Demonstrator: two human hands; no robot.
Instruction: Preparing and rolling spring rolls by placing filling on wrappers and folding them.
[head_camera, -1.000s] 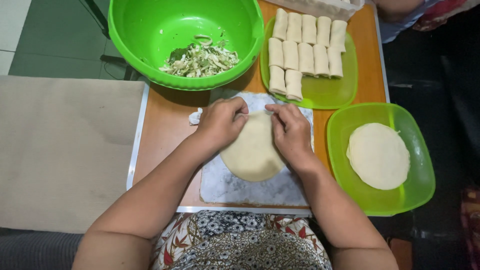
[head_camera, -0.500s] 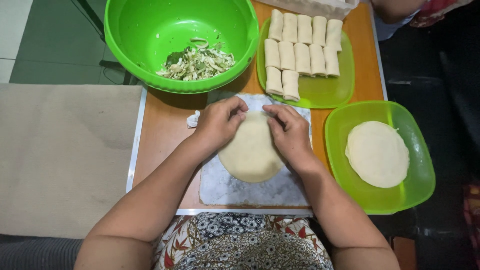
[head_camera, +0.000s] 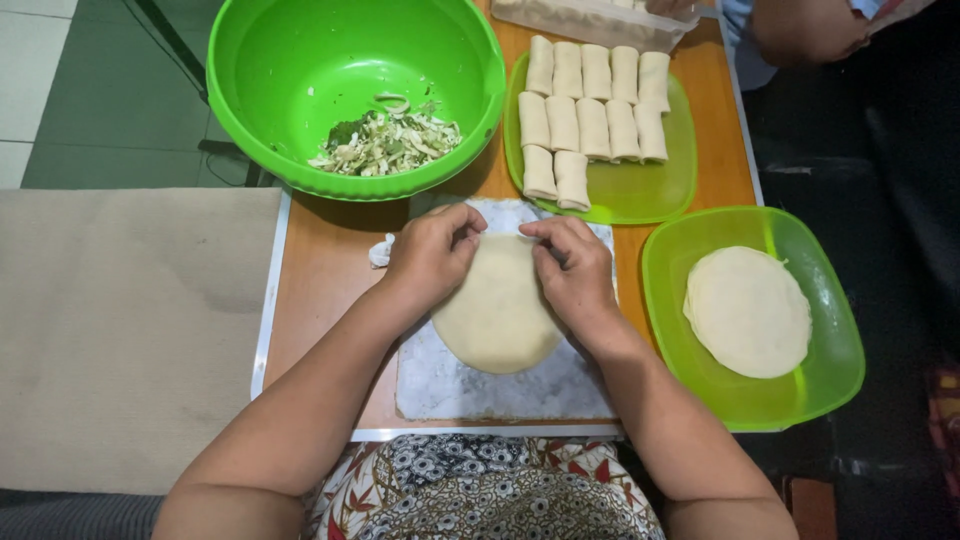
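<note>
A round pale wrapper (head_camera: 497, 315) lies on a white floured board (head_camera: 470, 385) on the small wooden table (head_camera: 325, 270). My left hand (head_camera: 430, 252) pinches the wrapper's far edge on the left. My right hand (head_camera: 572, 268) grips the same far edge on the right, fingers curled over it. What lies under the folded edge is hidden. A large green bowl (head_camera: 300, 70) with shredded vegetable filling (head_camera: 388, 143) stands just beyond my left hand.
A green plate (head_camera: 640, 185) at the back holds several finished rolls (head_camera: 590, 100). A green square dish (head_camera: 760, 400) to the right holds a stack of round wrappers (head_camera: 748, 311). A small white lump (head_camera: 380, 251) lies by the board. Another person's arm (head_camera: 800, 30) is at top right.
Both hands have shifted slightly toward me along the wrapper's far edge, curling it over. The view has also drifted a little.
</note>
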